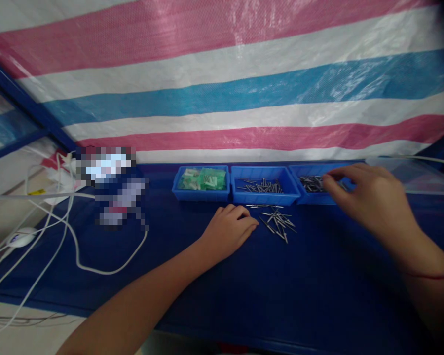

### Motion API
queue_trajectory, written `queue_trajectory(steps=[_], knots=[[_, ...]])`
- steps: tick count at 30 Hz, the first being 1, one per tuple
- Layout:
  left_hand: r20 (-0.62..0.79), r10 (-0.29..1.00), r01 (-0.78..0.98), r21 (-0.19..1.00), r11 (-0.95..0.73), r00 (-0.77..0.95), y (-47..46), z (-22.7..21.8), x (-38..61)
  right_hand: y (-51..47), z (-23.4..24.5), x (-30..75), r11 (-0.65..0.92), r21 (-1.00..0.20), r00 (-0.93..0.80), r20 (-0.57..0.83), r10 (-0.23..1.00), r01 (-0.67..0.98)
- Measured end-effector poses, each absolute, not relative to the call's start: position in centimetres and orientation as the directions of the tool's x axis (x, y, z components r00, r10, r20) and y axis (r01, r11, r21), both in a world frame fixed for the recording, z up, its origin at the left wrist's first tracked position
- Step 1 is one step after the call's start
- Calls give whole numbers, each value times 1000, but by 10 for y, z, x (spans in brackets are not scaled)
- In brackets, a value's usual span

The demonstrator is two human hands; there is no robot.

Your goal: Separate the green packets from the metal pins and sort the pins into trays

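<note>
My left hand [229,229] rests on the blue tabletop with its fingers curled and close together. Beside its fingertips lies a loose pile of thin metal pins [278,223], some with a thicker end. Whether the fingers hold anything is hidden. My right hand [370,195] is over the right blue bin [316,198], thumb and forefinger drawn together in a pinch. What is between those fingertips, if anything, cannot be made out. Darker metal pins [311,183] lie in that bin, partly covered by the hand. More metal pins [264,187] fill part of the middle blue bin [266,199].
The left blue bin [202,195] holds green-and-white packets [207,179]. White cables [96,270] loop across the table's left side near blurred-out items [124,197]. A striped plastic sheet [244,103] hangs behind the bins. Clear plastic [422,175] lies at the back right.
</note>
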State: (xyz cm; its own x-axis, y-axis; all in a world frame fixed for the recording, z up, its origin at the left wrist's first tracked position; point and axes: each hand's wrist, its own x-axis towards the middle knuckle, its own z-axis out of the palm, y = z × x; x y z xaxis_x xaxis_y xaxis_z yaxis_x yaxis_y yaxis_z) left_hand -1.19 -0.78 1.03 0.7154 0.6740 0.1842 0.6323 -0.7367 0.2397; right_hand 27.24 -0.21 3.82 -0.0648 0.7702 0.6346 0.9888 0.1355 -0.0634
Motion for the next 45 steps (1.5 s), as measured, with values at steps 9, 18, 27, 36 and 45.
queue_trajectory(steps=[9,18,27,36,45], knots=[[200,659,620,226,-751,725,-7,8,-11,-29,30,213,535,-146,-489,259,833,832],[187,660,625,218,-750,727,-7,9,-11,-30,10,207,509,-51,-496,160,853,859],[193,693,649,248,-719,694,-9,8,-9,-28,12,197,561,-153,-535,177,826,814],[191,683,632,268,-727,705,-5,6,-12,-28,7,188,677,-236,-608,305,733,698],[210,703,617,356,-702,680,1,4,-11,-24,9,191,675,-266,-538,438,721,688]])
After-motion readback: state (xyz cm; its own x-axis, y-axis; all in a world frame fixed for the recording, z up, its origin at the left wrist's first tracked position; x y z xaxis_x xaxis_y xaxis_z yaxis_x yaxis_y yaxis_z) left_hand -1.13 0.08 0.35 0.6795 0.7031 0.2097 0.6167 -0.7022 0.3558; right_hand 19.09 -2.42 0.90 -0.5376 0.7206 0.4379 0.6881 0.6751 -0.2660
